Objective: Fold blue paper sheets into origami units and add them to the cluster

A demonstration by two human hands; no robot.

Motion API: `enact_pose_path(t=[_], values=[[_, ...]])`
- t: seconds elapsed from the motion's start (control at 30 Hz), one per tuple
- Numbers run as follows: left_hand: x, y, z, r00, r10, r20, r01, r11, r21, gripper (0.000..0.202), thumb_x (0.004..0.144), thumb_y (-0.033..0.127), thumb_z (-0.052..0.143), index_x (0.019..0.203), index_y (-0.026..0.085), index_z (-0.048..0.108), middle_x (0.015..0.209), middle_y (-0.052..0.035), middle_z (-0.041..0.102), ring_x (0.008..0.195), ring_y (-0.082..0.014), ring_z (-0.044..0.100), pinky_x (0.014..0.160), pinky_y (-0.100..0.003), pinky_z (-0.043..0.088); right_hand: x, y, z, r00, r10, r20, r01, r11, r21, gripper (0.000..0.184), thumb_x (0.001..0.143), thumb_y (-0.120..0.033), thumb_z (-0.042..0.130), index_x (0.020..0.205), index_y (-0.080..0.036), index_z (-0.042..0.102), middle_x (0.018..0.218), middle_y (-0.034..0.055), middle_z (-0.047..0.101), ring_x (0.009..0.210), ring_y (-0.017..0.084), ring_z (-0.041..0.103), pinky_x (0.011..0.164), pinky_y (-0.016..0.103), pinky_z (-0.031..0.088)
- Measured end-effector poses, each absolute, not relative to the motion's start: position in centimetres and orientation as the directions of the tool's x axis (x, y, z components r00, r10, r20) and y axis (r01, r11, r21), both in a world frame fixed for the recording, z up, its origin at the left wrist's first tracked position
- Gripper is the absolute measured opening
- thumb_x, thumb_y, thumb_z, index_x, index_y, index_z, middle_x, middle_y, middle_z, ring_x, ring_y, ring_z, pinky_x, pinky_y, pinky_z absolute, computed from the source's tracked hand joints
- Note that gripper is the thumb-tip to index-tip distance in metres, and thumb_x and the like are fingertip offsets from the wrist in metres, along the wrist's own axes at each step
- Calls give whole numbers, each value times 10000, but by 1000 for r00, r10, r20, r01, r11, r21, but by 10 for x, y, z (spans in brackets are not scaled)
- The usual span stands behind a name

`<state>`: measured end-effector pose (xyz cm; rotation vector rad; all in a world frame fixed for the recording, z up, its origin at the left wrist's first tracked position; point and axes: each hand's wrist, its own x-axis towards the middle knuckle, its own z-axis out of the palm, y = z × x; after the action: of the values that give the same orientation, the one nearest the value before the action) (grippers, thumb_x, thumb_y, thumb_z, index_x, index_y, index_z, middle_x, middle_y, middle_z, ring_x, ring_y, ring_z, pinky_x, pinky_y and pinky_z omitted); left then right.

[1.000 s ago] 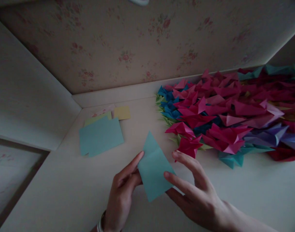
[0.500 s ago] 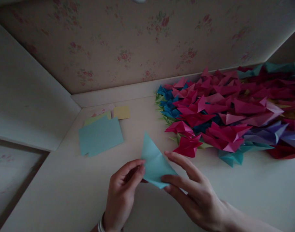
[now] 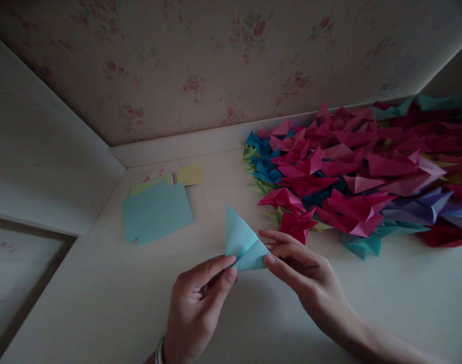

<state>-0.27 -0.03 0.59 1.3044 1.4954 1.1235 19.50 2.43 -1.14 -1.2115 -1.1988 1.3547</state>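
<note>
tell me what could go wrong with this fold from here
The left hand pinches the teal paper at its lower left corner while the right hand holds its right edge; pulling unevenly may crease the fold crooked. The right hand also looks close to the crimson folded piece, so it might nudge it.

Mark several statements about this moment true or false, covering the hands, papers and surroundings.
1. The left hand pinches the creased blue paper. True.
2. The right hand is clear of that paper. False: the right hand touches its right corner.
3. The yellow paper lies left of the folded-paper pile. True.
4. A pale band circles the right wrist. False: the pale band is at the left wrist.
5. The wall has a floral pattern. True.
</note>
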Motion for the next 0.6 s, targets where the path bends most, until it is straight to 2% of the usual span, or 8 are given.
enact_pose_path(t=[0.07,0.17,0.43,0.6], values=[[-4,0,3,-112,993,-27,262,55,963,146,805,255,763,930,259,838,765,-52,806,665,-207,730,640,-258,597,193,23,-9,-70,991,-117,-94,-123,-988,187,812,-393,768,740,-222,749,1143,80,720,1057,252,671,841,303,550],[-5,0,0,-118,992,-34,266,65,962,143,813,251,758,932,264,836,775,-45,807,684,-205,742,662,-257,605,190,22,-7,-56,989,-137,-134,-144,-981,192,786,-380,787,703,-216,731,992,63,736,896,215,691,724,255,556],[-4,0,-1,-157,974,-162,97,178,979,125,801,295,781,903,232,814,721,-22,794,636,-171,737,611,-211,596,189,21,-8,-94,983,-156,-122,-167,-978,190,808,-363,772,712,-209,716,757,9,684,670,132,591,575,201,469],[-3,2,-1,-141,975,-174,126,192,973,159,811,308,771,951,243,809,716,-18,794,631,-172,738,600,-208,586,189,22,-8,-59,984,-169,-115,-175,-978,202,790,-370,787,730,-197,703,672,-2,647,606,125,561,539,210,456]])
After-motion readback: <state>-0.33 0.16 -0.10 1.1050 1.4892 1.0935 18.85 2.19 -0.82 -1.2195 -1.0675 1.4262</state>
